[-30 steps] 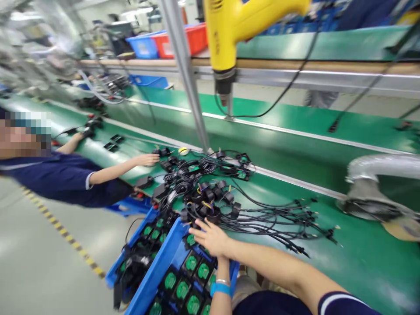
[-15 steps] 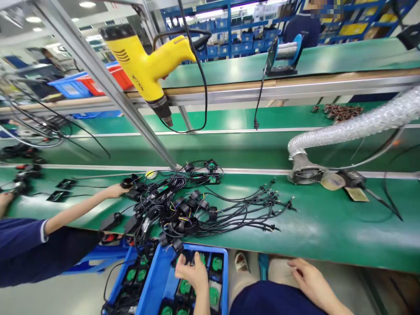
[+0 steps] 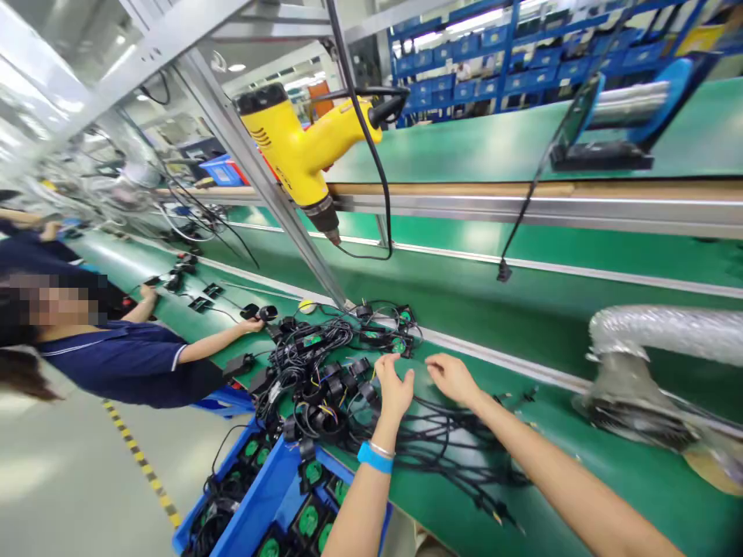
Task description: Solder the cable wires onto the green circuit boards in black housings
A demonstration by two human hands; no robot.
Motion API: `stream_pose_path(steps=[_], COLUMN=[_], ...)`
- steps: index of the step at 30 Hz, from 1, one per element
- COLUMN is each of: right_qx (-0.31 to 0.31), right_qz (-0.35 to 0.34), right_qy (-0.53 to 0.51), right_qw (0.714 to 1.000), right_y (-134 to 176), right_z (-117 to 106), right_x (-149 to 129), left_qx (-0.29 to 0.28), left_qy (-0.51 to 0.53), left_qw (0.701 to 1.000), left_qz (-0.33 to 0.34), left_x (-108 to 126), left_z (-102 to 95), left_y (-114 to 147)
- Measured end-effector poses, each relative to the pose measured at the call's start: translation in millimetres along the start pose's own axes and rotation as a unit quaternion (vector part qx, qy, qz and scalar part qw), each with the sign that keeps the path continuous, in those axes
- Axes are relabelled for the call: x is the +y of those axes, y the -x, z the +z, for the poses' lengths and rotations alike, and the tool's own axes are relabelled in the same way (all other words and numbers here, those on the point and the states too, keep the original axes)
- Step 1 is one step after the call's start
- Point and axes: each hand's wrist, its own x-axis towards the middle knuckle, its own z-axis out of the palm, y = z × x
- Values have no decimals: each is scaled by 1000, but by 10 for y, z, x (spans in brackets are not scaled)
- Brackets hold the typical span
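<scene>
Both my hands reach over a pile of black cables (image 3: 441,433) on the green bench. My left hand (image 3: 395,391), with a blue band at the wrist, has its thumb and fingers apart and holds nothing visible. It is beside black ring-shaped housings (image 3: 333,385) with thin coloured wires. To its right, my right hand (image 3: 456,379) hovers above the cables with loosely bent fingers and nothing seen in them. Behind my hands lie black parts with green round faces (image 3: 399,346). Whether either hand touches a cable I cannot tell.
A blue bin (image 3: 229,534) with green-faced black units stands below the bench edge. A yellow heat gun (image 3: 296,151) hangs above. A silver duct (image 3: 667,333) with a fan is at right, a wire spool (image 3: 630,104) on the shelf. At left a co-worker's hand (image 3: 252,325) holds a black part.
My left hand has risen from over the blue bin to the bench pile. My right hand has come up from my lap to beside it. The view has turned and tilted.
</scene>
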Motion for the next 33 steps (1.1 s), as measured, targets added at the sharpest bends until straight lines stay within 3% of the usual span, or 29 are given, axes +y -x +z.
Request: stream_pose_path(steps=[5,9,14,23,29,33], right_qx=[0,-34,-107,-207,-175,-113], right_qz=[72,103,30,-67,-64,-44], right_qy=[21,46,61,18,29,56], right_qw=[997,993,992,976,982,991], right_y=[-1676,-2267,-2356,-2129,-2028,-1856], right_z=[162,377,492,575,613,468], right_x=[153,251,357,431,425,420], left_qx=[-36,-83,-128,-231,-253,-229], left_qy=[-66,-98,-153,-214,-267,-259], left_qw=[997,992,980,946,928,936], left_qz=[-18,-4,9,73,67,61], left_x=[-276,-494,-624,-734,-548,-371], left_z=[38,98,115,-221,-261,-440], left_y=[-504,-850,-972,-771,-837,-721])
